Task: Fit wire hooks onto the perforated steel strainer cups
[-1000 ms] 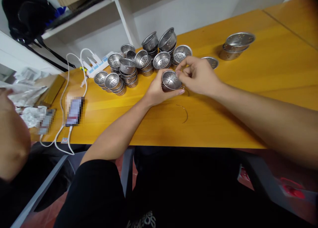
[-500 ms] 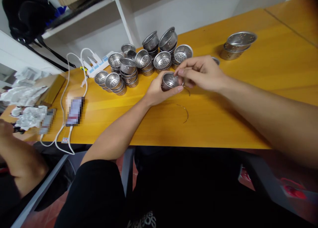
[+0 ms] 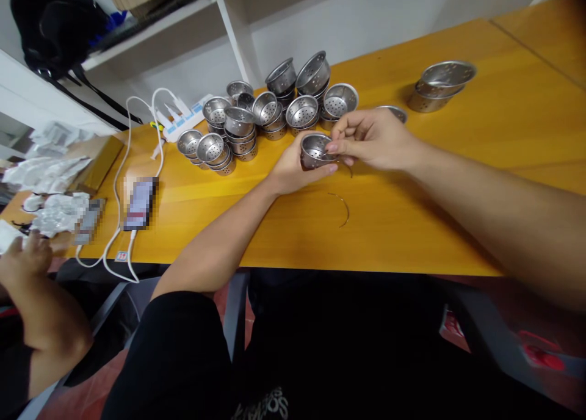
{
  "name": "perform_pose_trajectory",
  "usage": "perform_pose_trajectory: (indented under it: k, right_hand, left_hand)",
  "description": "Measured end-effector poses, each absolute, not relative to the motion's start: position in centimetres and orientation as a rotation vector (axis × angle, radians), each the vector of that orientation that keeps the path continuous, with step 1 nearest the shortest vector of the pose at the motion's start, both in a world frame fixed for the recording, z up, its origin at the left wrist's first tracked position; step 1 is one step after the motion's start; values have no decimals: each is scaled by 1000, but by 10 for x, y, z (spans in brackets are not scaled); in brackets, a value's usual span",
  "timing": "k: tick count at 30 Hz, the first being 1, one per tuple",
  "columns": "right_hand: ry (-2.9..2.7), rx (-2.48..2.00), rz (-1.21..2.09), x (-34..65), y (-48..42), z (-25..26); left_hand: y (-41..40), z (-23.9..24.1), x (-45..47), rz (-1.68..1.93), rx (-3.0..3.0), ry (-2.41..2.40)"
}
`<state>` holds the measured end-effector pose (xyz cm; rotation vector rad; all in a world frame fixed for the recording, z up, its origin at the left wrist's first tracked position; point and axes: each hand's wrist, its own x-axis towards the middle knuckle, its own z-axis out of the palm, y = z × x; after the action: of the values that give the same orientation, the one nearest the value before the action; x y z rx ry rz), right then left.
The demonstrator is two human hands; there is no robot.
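A small perforated metal strainer basket sits in my left hand, tilted so its opening faces up toward me. The fingers wrap its far side and the thumb lies along its near side. At the basket's right rim my right hand is closed in a pinch, thumb and fingertips against the rim. Whatever is between those fingertips is too small to make out. Below the hands a thin curved wire lies on the table, and a second wire shows partly under my right hand.
Stacks of strainer baskets stand behind my hands. Another stack is at the far right, and a lone basket is half hidden by my right wrist. Left are a phone, a power strip with cables, and a person's hand.
My right hand has lowered slightly, its thumb now at the basket's rim. My left hand still holds the basket. The other person's hand has come into view at the left.
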<state>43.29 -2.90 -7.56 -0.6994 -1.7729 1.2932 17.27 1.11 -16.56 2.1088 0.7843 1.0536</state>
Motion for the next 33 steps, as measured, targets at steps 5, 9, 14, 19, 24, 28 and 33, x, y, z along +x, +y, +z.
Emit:
perform_pose_trajectory:
  k: [5,9,14,19,24,28,33]
  right_hand:
    - [-1772,-699,1287,433,-29,-76]
    - [-1776,-708,1293,433,-28,-77]
    - [-1784,-715,1285,434,-29,-75]
    - [-1767,-661,1303,435,-28,-75]
    - [-1733,-608,1349,435,-25,-80]
    - [-1756,-617,1337,436,-25,-80]
    - [-1784,-633,1297,437,-26,-78]
  left_hand:
    - [11,-162,171,1055,2123,789]
    - [9,-158,171,1042,2120,806]
    - [9,-155,171,1016,2124,834]
    - [12,-161,171,1032,2178,805]
    - [13,-164,168,1021,2229,775]
    - [15,-165,168,993,2226,766]
    - [18,-169,166,990,2248,721]
